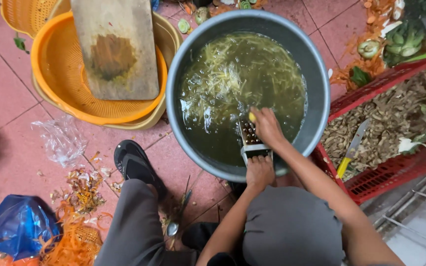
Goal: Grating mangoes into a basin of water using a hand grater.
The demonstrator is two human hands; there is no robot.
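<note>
Pink tiled floor (6, 88), littered with vegetable peelings. Large round grey metal basin (321, 93) upper centre of frame, full of murky greenish water with pale yellow shredded strips (232, 69) floating. Flat metal grater (251, 140) lower centre of basin, tilted over near rim. Left hand (260, 172) gripping grater's lower end at basin rim, fingers curled shut around it. Right hand (267, 127) on grater's upper part, fingers pressed together, pinching small yellow piece (252, 117) against grater face. Round orange plastic colander (55, 64) upper left, nested in a yellowish tub, worn stained wooden cutting board (117, 47) lying across it. Red plastic crate (395, 172) right of frame, touching basin side, filled with brownish peel scraps; yellow-handled knife (351, 148) lying on scraps. Clear crumpled plastic bag (60, 140) left of centre on tiles. Blue plastic bag (18, 224) lower left, beside orange shreds (75, 244). Black sandal (134, 162) below basin, left of hands. Metal spoon (173, 227) on floor, lower centre.
</note>
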